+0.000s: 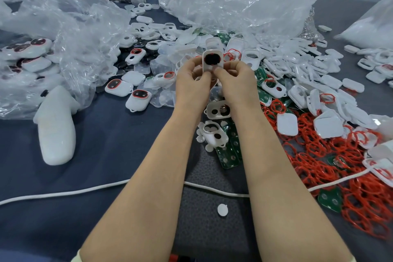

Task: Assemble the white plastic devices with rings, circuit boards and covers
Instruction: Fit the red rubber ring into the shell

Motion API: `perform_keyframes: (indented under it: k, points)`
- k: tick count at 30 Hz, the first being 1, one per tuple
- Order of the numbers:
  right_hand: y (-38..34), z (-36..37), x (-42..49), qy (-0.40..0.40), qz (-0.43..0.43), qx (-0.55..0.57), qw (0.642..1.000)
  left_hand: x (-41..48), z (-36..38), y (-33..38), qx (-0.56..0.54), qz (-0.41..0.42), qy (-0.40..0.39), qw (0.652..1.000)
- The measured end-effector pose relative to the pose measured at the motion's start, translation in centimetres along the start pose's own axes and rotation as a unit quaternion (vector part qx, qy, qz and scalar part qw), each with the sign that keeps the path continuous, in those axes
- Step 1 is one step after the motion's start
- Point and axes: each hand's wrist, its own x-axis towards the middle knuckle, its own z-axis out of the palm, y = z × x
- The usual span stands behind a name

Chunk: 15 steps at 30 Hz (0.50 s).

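Holds one shell (212,59) up at centre frame, clear of the heap (276,53), dark opening facing the camera. Clamps it low on both sides: left grip (192,83) curled on its left edge, right grip (236,83) on its right, thumbs meeting on the lower face. Looks like pressing a part into its seat there, or checking the fit; cannot tell which part. Probably raised and turned this way so the opening shows while the thumbs work.

Has supplies within easy reach:
- rings (340,166) in a red tangle at lower right
- boards (228,155), green, between the forearms
- covers (287,123) just right of the wrists
- spare shells (219,110) directly below the hands

Has finished devices (138,98), red-rimmed, lying left of centre, apart from the loose parts, likely to separate done from undone. Works over a cable (63,192) that crosses the lower surface (106,155) beneath the forearms.
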Motion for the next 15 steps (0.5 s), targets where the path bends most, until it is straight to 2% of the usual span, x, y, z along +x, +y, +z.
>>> perform_keyframes:
  k: [7, 15]
  points:
    - [-0.16, 0.0, 0.21, -0.02, 0.055, 0.052, 0.997, 0.1, -0.03, -0.1, 0.02, 0.008, -0.002, 1.0]
    - [0.01, 0.0, 0.46, -0.032, 0.066, 0.073, 0.995, -0.1, -0.12, 0.11, 0.005, -0.006, -0.016, 1.0]
